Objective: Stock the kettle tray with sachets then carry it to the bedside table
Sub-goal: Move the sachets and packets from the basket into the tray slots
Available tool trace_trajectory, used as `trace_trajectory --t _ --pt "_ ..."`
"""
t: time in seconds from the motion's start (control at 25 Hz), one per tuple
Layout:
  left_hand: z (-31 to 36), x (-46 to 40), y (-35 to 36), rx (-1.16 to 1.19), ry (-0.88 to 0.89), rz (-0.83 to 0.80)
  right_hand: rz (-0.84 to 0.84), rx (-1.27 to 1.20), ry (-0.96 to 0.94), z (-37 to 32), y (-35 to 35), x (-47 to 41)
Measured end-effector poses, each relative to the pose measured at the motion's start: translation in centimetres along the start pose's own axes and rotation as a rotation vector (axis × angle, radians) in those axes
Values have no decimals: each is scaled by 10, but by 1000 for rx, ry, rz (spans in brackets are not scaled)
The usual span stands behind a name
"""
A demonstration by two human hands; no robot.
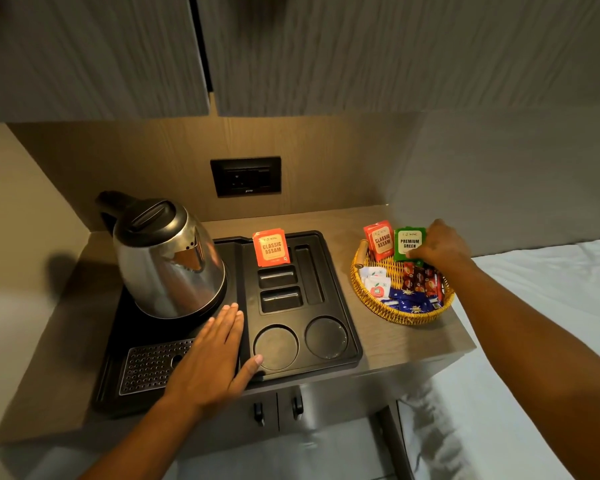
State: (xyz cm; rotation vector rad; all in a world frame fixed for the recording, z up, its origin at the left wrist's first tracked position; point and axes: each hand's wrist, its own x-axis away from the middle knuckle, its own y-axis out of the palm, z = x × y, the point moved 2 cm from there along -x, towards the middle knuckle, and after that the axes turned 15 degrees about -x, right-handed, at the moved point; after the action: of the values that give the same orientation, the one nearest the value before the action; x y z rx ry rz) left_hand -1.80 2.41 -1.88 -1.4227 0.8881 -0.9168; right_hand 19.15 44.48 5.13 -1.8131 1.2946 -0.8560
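the black kettle tray (pixel 329 292) lies on the wooden counter (pixel 395 344), long axis left to right, with one orange classic assam sachet (pixel 270 247) upright in a rear slot. the left hand (pixel 211 358) rests flat, fingers spread, on the tray beside the steel kettle (pixel 167 258). the right hand (pixel 440 245) pinches a green premium green sachet (pixel 406 242) in the wicker basket (pixel 400 315), its fingertips hidden.

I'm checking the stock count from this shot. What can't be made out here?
Head view only:
- Right hand covers part of the green sachet; grip unclear.
- Basket sachets overlap; count and small print unreadable.
- Left hand hides part of the tray.
- Bedside table: not in view.
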Motion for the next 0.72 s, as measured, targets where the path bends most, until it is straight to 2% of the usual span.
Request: trace_trajectory --t 0.12,0.2,0.4,0.6,0.72 --pt "0 0 0 -1 -3 2 -57 -113 -23 -2 1 -6" --pt "0 0 0 -1 -2 2 -86 -206 25 -5 1 -9" --pt "-1 3 -4 3 -6 6 -147 -264 3 -14 -22 -12" --pt "3 3 -8 -3 -9 8 -187 -325 -232 -54 -64 7" --pt "4 3 -8 -17 -4 4 -382 -416 -404 -103 -31 50"
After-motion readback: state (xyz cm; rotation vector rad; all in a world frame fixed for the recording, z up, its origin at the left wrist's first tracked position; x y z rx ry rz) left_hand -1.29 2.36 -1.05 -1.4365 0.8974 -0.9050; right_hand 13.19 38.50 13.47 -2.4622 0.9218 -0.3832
